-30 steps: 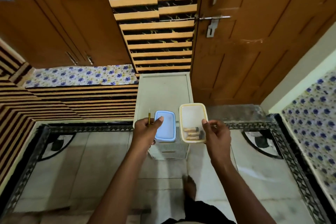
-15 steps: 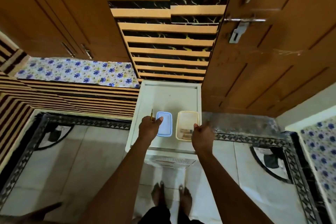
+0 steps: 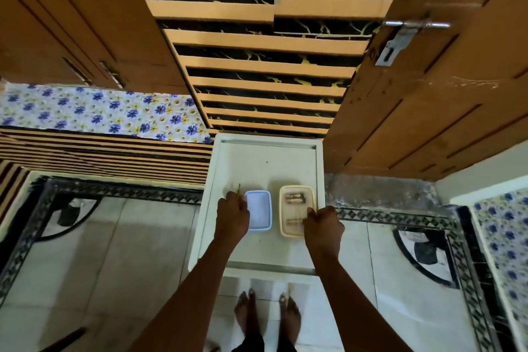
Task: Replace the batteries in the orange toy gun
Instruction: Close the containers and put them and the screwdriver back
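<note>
While the left hand [image 3: 232, 216] stands at the near left of the white counter [image 3: 265, 163], its fingers are curled round a thin yellow-handled tool [image 3: 238, 191], probably a small screwdriver, whose tip points away from the person. Just right of that hand lies a blue lid [image 3: 258, 210], flat on the counter, long axis running away from the person. Next comes a cream tray [image 3: 297, 190], set parallel to the lid and a little apart from it, with batteries [image 3: 295, 198] lying crosswise inside, two at the far end and more at the near end. The right hand [image 3: 324, 223] grips the tray's near right edge, fingers curled over the rim. It is the nearer hand to the batteries, which lie just ahead and to its left. No orange toy gun shows anywhere in view. Any print on the batteries is too small to read.
</note>
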Demonstrator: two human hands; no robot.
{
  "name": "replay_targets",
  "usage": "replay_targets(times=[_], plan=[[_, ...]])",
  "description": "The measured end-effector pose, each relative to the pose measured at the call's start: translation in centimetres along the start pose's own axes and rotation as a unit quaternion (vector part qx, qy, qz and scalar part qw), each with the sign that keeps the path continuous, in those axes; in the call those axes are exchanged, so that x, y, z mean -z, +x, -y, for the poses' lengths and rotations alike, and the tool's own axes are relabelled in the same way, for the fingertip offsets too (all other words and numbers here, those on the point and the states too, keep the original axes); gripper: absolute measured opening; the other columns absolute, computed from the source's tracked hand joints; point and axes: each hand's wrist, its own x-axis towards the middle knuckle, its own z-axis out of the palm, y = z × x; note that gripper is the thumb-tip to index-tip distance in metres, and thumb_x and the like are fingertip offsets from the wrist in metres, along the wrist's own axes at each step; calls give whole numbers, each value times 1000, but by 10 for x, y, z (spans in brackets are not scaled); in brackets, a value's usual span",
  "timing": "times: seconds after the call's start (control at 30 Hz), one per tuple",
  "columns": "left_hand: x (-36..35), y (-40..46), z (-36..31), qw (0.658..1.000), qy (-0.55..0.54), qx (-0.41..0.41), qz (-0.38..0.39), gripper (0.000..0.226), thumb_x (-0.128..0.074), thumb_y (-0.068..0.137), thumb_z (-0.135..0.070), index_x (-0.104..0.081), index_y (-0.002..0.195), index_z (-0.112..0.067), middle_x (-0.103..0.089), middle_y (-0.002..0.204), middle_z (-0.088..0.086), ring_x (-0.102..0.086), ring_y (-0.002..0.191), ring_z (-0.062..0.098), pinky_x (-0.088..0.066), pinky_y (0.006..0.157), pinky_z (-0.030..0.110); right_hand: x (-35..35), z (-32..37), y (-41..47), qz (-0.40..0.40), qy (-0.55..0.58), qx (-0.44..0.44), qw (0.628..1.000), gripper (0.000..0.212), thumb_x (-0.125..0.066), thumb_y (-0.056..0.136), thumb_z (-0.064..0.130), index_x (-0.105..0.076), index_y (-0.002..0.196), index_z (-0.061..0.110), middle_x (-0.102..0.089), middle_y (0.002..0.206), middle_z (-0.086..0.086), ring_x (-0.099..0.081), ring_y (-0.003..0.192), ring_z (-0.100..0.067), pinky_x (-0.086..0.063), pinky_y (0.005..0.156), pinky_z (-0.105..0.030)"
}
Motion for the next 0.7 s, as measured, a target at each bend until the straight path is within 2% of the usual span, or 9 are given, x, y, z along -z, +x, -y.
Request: replay_targets(times=[0.07, 0.13, 0.23, 0.33, 0.43, 0.6, 0.7], plan=[[5, -2, -1, 999, 38, 0, -6, 25, -47, 105, -7, -55, 125, 4, -56, 118, 26, -63, 102, 40, -38, 75, 27, -1, -4, 2, -7, -5, 14, 1000, 29, -61, 103, 31, -62, 94, 3, -72, 93, -18, -68, 98, -41, -42, 72, -34], [10, -3, 1, 997, 75, 0, -22, 27, -51, 99, 0, -54, 126, 6, -53, 121, 27, -64, 99, 41, -43, 74, 30, -1, -7, 2, -13, -8, 31, 999, 36, -59, 102, 39, -65, 90, 5, -73, 90, -15, -70, 94, -39, -45, 72, -33], [12, -1, 5, 990, 136, -12, -44, 26, -58, 97, -5, -56, 121, 3, -55, 120, 24, -66, 101, 40, -57, 80, 41, -5, -14, 1, -22, -9, 33, 999, 54, -50, 102, 55, -67, 80, 8, -71, 82, -13, -70, 86, -36, -51, 70, -35], [11, 0, 5, 981, 184, -32, -56, 25, -57, 99, -14, -58, 120, 0, -61, 118, 20, -64, 110, 38, -57, 81, 46, -3, -13, -10, -53, 31, 50, 997, 52, -50, 106, 51, -61, 76, 10, -69, 80, -12, -66, 81, -33, -53, 70, -39], [8, 3, 9, 980, 180, -66, -61, 22, -59, 98, -13, -57, 116, 0, -62, 116, 20, -64, 109, 37, -57, 77, 45, -2, -17, -19, -73, 45, 83, 993, 49, -49, 106, 48, -56, 73, 13, -66, 76, -10, -65, 77, -31, -52, 70, -39], [10, 0, 25, 986, 107, -113, -63, 24, -62, 97, -16, -57, 111, 2, -57, 113, 22, -59, 106, 41, -52, 77, 48, -5, -38, -40, -90, 18, 82, 992, 58, -36, 101, 65, -50, 71, 17, -61, 75, -9, -60, 78, -32, -43, 66, -37], [16, -16, 42, 979, 96, -153, -96, 25, -70, 92, -14, -60, 110, 0, -57, 110, 20, -61, 101, 40, -53, 79, 49, -5, -54, -61, -106, 22, 95, 990, 49, -44, 105, 54, -51, 78, 14, -59, 80, -9, -56, 82, -33, -39, 68, -36]])
